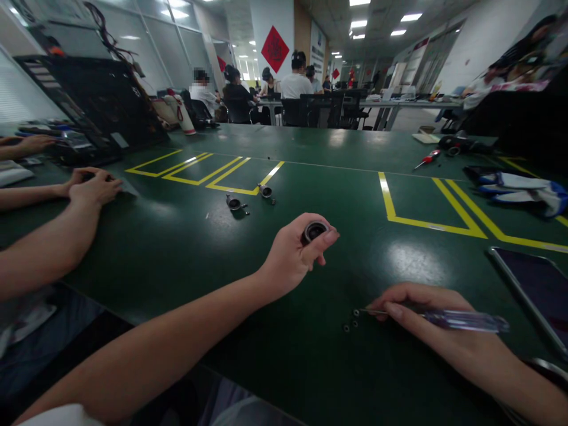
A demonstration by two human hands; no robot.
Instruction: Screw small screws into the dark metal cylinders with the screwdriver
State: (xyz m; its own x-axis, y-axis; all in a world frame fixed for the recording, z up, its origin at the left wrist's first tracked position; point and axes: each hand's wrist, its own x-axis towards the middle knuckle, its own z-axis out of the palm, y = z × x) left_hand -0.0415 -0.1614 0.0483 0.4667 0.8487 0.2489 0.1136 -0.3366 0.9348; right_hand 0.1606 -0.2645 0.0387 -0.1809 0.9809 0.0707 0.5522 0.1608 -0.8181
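My left hand is closed around a round dark metal part, its ring-shaped open end facing up. It is held above the green table. Low over the table on the right, my right hand grips a screwdriver with a clear purplish handle. Its shaft points left, and the tip is at one of several small dark nuts or rings on the table. Whether the tip touches that piece I cannot tell. Farther off lie two small metal parts with short arms, one left of the other.
A phone lies at the right. Blue-and-white gloves and a red-handled tool are beyond it. Yellow tape marks boxes on the table. At the left are another person's hands. People sit at tables in the background.
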